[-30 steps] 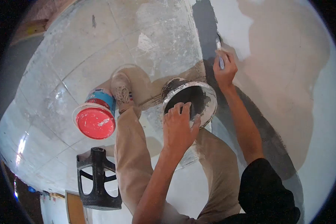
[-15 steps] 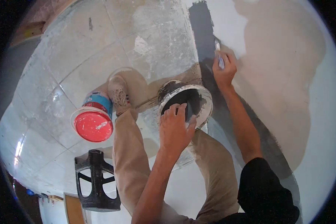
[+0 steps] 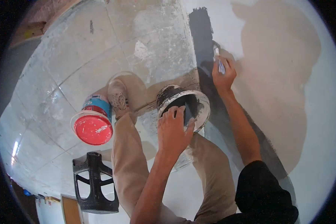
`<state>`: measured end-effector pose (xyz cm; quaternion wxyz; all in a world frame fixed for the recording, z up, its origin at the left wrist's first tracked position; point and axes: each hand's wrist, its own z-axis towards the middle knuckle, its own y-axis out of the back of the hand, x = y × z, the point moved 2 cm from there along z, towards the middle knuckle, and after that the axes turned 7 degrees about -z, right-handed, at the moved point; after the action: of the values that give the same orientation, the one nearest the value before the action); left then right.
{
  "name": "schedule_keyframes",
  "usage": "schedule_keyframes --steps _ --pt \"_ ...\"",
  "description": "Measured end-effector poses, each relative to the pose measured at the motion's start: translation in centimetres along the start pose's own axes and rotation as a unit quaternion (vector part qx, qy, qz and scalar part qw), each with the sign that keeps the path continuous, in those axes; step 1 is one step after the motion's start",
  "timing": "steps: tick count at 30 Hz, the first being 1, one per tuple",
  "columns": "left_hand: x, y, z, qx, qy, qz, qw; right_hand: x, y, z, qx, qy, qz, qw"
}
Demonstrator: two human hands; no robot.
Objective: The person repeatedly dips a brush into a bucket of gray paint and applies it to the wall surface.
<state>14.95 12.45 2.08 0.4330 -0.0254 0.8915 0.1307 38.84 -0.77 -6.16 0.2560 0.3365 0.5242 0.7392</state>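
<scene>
In my right hand [image 3: 224, 76] is a paintbrush [image 3: 221, 66] with a pale handle, gripped by closed fingers. Its bristle end meets the right edge of a dark grey painted band [image 3: 202, 35] along the foot of the wall. My left hand [image 3: 173, 128] curls over the near rim of a paint-smeared bucket [image 3: 204, 108], fingers at its opening and thumb apart. Dark paint coats the inside of this bucket, which stands between my legs. My left hand partly hides the bucket's mouth.
A blue paint pail [image 3: 99, 102] with a red lid [image 3: 93, 130] stands left of my shoe [image 3: 118, 98]. Below it is a black plastic stool [image 3: 94, 183]. Worn, paint-stained tiles [image 3: 89, 56] cover the floor, and the pale wall [image 3: 276, 74] rises at right, carrying my shadow.
The view has shifted slightly, so the floor and wall sit a little lower. My right hand and the brush stay at nearly the same spot on the band's edge; my left hand remains at the bucket.
</scene>
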Motion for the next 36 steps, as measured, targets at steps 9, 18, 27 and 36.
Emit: schedule_keyframes --steps 9,18,27,36 --pt "0.1 0.6 0.6 0.009 0.004 0.005 1.0 -1.5 -11.6 2.9 0.048 0.052 -0.077 0.995" --pt "-0.9 2.2 2.1 0.004 0.02 -0.021 1.0 1.1 -3.6 4.2 0.002 0.021 -0.017 1.0" --pt "-1.1 1.9 2.7 0.009 0.013 -0.008 1.0 -0.3 -12.5 3.6 0.059 -0.045 -0.024 0.997" --pt "-1.9 1.9 3.8 0.032 0.05 -0.035 0.998 1.4 -2.4 3.4 -0.002 -0.018 -0.018 1.0"
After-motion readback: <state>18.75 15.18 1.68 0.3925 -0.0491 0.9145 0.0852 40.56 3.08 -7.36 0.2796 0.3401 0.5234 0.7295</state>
